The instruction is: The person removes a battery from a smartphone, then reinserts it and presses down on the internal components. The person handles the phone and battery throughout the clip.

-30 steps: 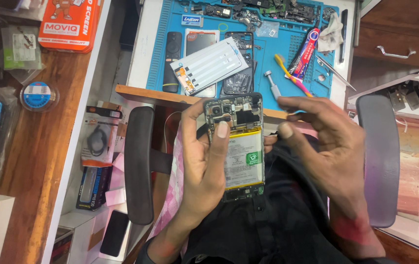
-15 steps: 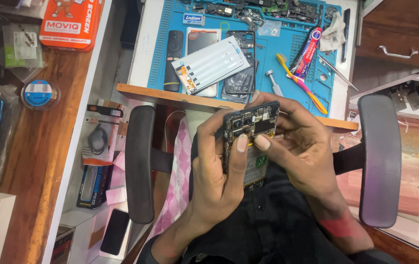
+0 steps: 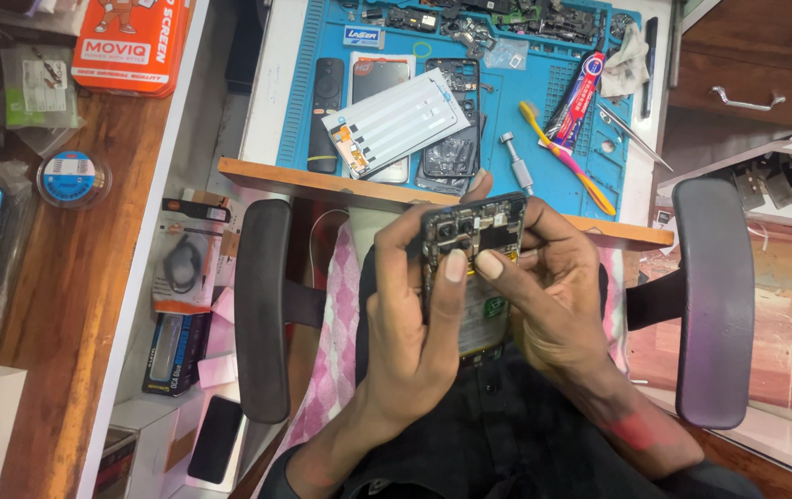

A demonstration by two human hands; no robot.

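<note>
I see a blue work mat (image 3: 322, 83) at the far side, carrying a black remote (image 3: 325, 115), a white ribbed panel (image 3: 396, 122), a yellow toothbrush (image 3: 567, 157), a glue tube (image 3: 578, 97) and tweezers (image 3: 634, 136). Black chair armrests (image 3: 263, 310) flank the near middle. An orange box (image 3: 130, 42) lies far left.

Blue mat (image 3: 516, 102), yellow toothbrush (image 3: 567, 157)
</note>
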